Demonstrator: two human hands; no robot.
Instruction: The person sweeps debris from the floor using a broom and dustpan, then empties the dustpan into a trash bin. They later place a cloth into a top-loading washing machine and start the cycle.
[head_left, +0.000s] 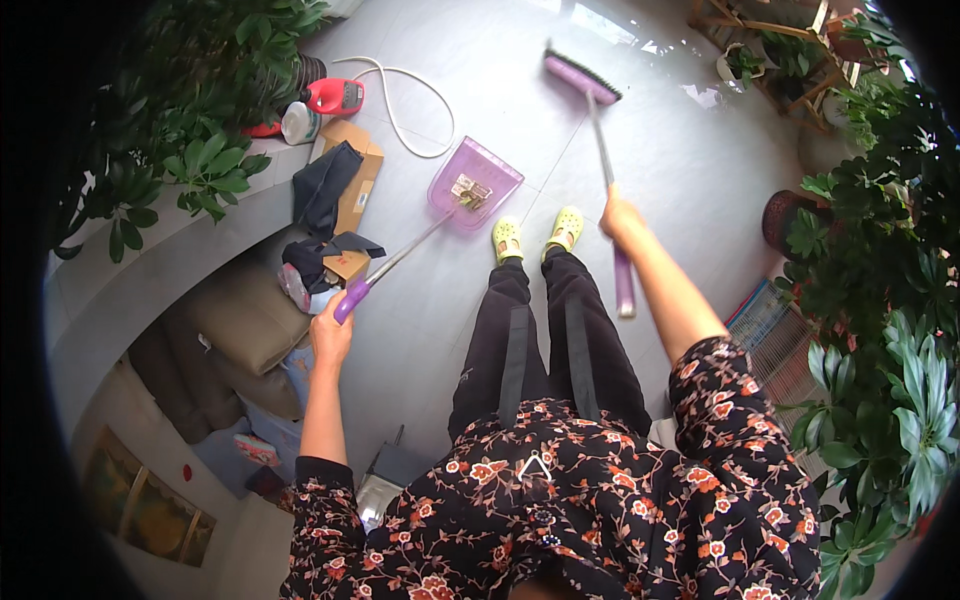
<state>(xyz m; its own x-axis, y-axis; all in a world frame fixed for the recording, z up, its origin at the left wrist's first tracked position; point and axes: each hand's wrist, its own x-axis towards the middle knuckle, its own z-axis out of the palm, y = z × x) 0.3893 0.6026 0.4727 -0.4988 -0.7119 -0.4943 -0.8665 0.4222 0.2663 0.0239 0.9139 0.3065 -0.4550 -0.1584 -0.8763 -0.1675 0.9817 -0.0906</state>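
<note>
My left hand (331, 335) grips the purple handle of a long-handled dustpan (448, 159). The translucent purple pan rests on the floor ahead and to the left of my feet, with some small debris (472, 191) in it. In my right hand (621, 215) is the metal shaft of a broom (602, 142), held partway along, its purple grip end pointing back towards me. The broom's purple head with dark bristles (582, 76) is out ahead to the right, well apart from the dustpan. Whether the bristles touch the floor I cannot tell.
A white hose or cable (415, 151) curls on the tiled floor (495, 97). At left are a cardboard box (363, 187), dark cloth (324, 187), a red bottle (337, 97) and a cushion (251, 319). Potted plants (862, 300) and a wooden plant stand (795, 45) line the right.
</note>
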